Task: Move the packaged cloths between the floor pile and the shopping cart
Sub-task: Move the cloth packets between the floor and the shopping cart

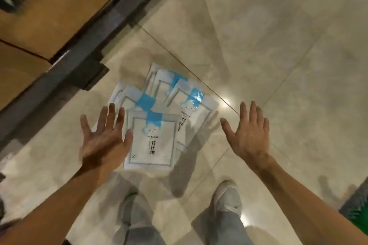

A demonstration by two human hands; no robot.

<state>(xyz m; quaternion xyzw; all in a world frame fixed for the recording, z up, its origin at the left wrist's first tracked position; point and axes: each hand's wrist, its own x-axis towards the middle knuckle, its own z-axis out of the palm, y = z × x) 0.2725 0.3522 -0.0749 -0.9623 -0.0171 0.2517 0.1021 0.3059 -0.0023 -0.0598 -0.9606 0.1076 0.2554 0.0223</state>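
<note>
Several flat white packaged cloths with blue cloud labels lie in a loose pile [159,109] on the tiled floor in front of my feet. The nearest packet [152,145] lies face up with black characters on it. My left hand [103,137] hovers over the pile's left edge, palm down, fingers spread, holding nothing. My right hand [248,133] is spread open to the right of the pile, above bare floor, apart from the packets. No shopping cart is in view.
A dark shelf base [83,49] with brown cardboard boxes [49,6] on it runs diagonally along the upper left. My two shoes [227,197] stand just below the pile. Something green [358,217] shows at the lower right edge.
</note>
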